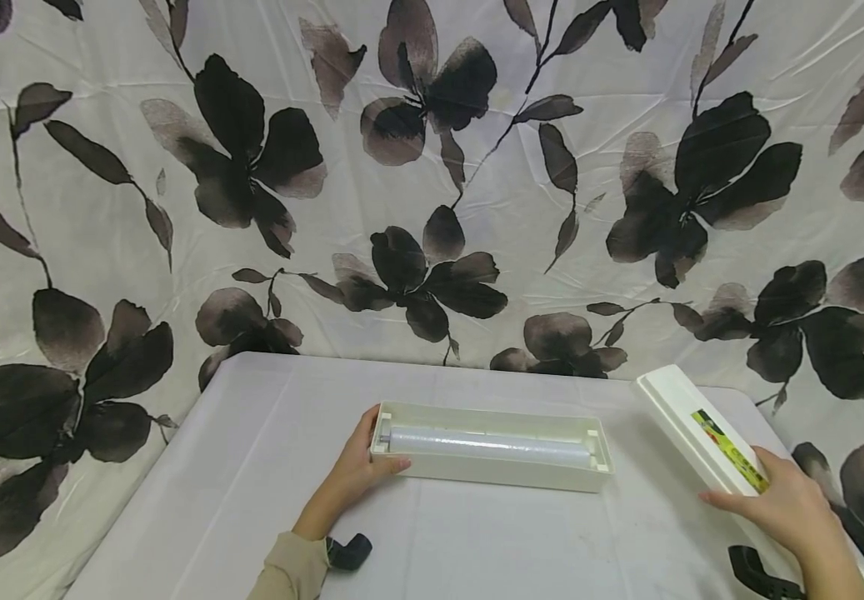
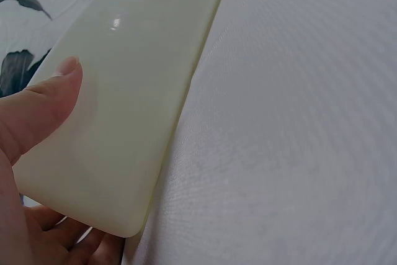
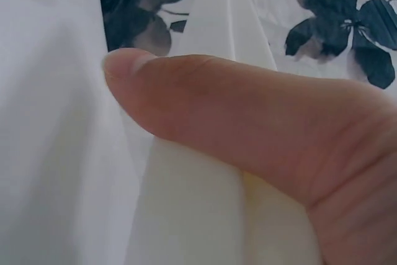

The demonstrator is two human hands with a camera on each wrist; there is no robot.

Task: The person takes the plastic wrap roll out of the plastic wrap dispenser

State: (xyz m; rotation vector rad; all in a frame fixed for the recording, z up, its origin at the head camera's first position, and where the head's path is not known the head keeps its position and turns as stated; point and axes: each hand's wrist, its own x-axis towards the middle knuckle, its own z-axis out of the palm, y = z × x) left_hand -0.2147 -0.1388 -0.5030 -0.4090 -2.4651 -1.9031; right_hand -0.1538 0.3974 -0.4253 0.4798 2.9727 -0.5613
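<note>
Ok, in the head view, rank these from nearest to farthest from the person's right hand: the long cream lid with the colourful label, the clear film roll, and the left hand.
1. The long cream lid with the colourful label: under the right hand, at the table's right edge.
2. The clear film roll: in the open cream tray, mid-table.
3. The left hand: gripping the tray's far left end.

A long, cream plastic dispenser box (image 1: 491,467) lies open-topped near the middle of the white surface (image 1: 267,467), its length running left to right. Inside it rests a roll of clear film (image 1: 487,444), lying level from end to end. The left hand (image 1: 352,471) grips the box's left end. To the right, a matching cream lid (image 1: 690,437) with a colourful label strip lies angled, held at its near end by the right hand (image 1: 784,504).
</note>
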